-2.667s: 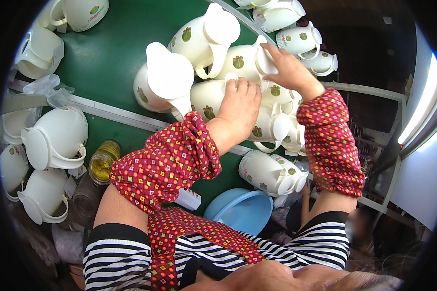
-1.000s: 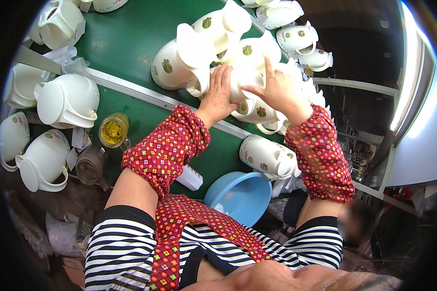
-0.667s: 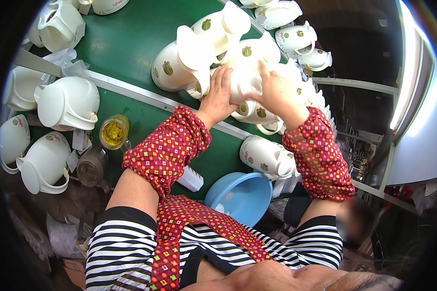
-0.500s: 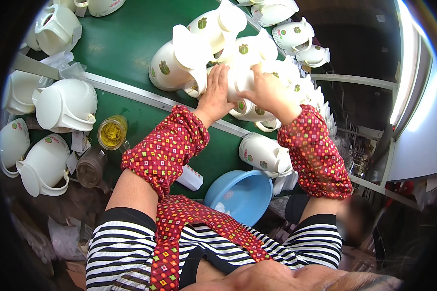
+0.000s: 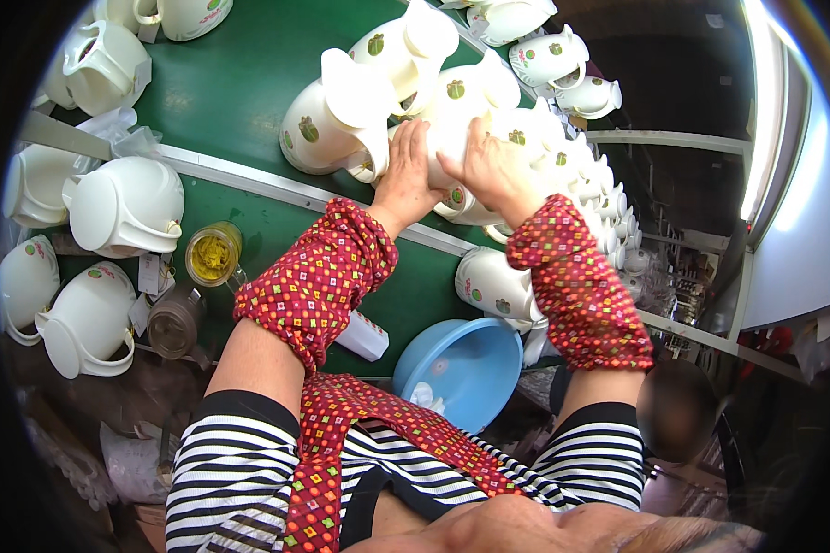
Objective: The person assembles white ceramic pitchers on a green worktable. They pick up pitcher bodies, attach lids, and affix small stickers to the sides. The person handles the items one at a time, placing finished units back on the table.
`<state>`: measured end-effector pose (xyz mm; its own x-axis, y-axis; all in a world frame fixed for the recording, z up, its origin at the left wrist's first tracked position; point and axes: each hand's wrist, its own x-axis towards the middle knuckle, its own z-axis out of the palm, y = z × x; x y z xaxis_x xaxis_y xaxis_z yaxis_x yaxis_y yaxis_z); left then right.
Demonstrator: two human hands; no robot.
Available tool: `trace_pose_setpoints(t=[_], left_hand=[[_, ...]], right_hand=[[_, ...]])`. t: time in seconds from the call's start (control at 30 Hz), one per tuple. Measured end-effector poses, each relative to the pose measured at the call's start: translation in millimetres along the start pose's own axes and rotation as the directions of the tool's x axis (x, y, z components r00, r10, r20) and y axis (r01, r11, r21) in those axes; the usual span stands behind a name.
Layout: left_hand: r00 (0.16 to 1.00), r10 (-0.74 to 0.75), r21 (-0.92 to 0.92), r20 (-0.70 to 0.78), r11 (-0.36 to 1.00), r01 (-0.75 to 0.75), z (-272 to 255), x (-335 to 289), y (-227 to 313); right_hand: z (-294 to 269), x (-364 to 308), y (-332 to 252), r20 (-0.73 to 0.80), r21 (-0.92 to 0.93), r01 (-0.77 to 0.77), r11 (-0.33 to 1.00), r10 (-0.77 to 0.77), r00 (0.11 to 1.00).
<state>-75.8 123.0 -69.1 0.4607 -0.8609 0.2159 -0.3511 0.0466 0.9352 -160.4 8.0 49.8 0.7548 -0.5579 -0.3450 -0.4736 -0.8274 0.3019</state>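
A white jug [image 5: 445, 147] with a green printed motif is between my two hands, among a crowd of similar jugs on the green table. My left hand [image 5: 404, 180] presses its near left side, fingers pointing away from me. Against its right side lies my right hand [image 5: 496, 170], thumb toward the left hand and fingers partly bent. The jug's far and lower parts are hidden by the hands and its neighbours. Just left of it stands another white jug [image 5: 327, 120] with a wide spout. Nearer me, a further jug [image 5: 493, 281] lies beside my right sleeve.
A metal strip [image 5: 249, 175] crosses the green table [image 5: 221, 74]. Left are more white jugs [image 5: 124, 203], a glass mug with yellow contents [image 5: 214, 253] and a dark jar [image 5: 173, 323]. A blue basin [image 5: 475, 369] sits at the near edge, beside a small white box [image 5: 363, 337].
My right hand and forearm have shifted slightly left, closer to my left hand. The left hand stays nearly in place against the jug. The whole view has shifted a little.
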Motion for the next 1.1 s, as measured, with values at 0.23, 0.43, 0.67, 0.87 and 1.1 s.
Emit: trace_pose_setpoints(t=[0.23, 0.43, 0.67, 0.87, 1.1], left_hand=[[0.999, -0.022, 0.111, -0.036, 0.994, 0.025, -2.8, -5.8, 1.1], [0.971, 0.054, -0.01, -0.233, 0.998, -0.058, -72.8, -56.9, 40.1], [0.906, -0.101, 0.15, -0.41, 0.973, 0.177, -122.5, -18.2, 4.7], [0.926, -0.157, 0.195, -0.343, 0.953, 0.233, -113.0, -2.1, -17.6], [0.92, -0.127, 0.175, -0.371, 0.963, 0.203, -117.6, -0.5, -23.1]], right_hand=[[-32.5, 13.7, -35.5, 0.013, 0.07, -0.296, 0.953, 0.296, 0.955], [-93.4, 34.1, -93.2, -0.16, 0.52, -0.041, 0.853, 0.144, 0.977], [-112.8, 63.3, -101.6, -0.204, 0.193, 0.343, 0.919, -0.305, 0.93], [-104.5, 69.3, -102.3, -0.253, 0.08, 0.169, 0.982, -0.143, 0.957], [-134.2, 72.1, -119.7, -0.013, 0.039, 0.0, 0.999, 0.0, 1.0]])
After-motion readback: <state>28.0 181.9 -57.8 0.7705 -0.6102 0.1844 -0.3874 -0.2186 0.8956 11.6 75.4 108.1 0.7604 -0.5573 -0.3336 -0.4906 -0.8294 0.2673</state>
